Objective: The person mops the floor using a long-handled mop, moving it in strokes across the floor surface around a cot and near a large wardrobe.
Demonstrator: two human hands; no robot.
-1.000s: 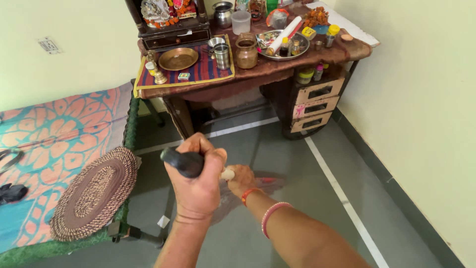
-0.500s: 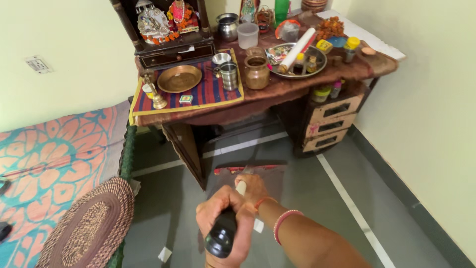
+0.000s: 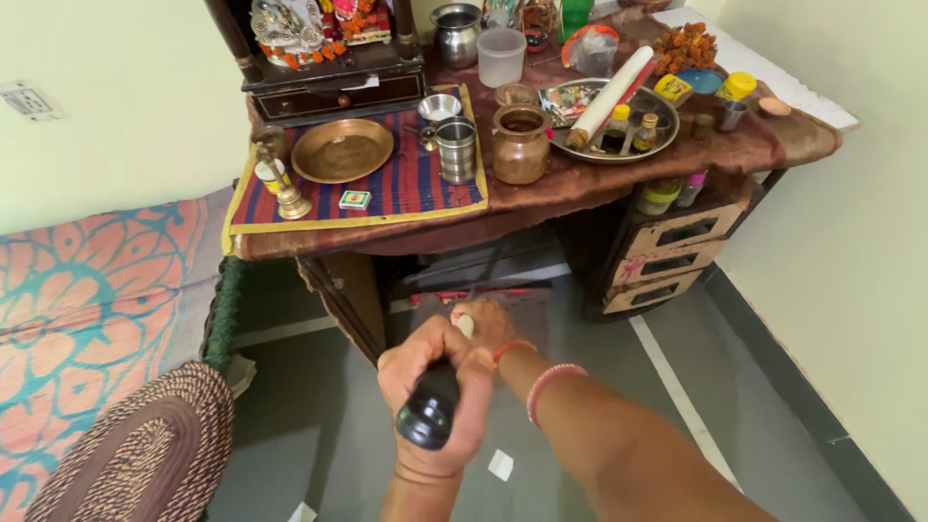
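While both hands, left hand (image 3: 435,382) and right hand (image 3: 480,329), clench the black mop handle (image 3: 428,416), the grey floor (image 3: 319,435) under the wooden table (image 3: 541,198) looks only partly mopped.

Brass plate (image 3: 341,150) left of cup (image 3: 455,148)

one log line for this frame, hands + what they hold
left hand: gripping black handle end | right hand: on the pale shaft further down | mop head: on floor under wooden table | woven mat: lower left

Brass plate (image 3: 341,150), copper pot (image 3: 520,144), steel tray (image 3: 613,121) on cluttered table (image 3: 677,164)
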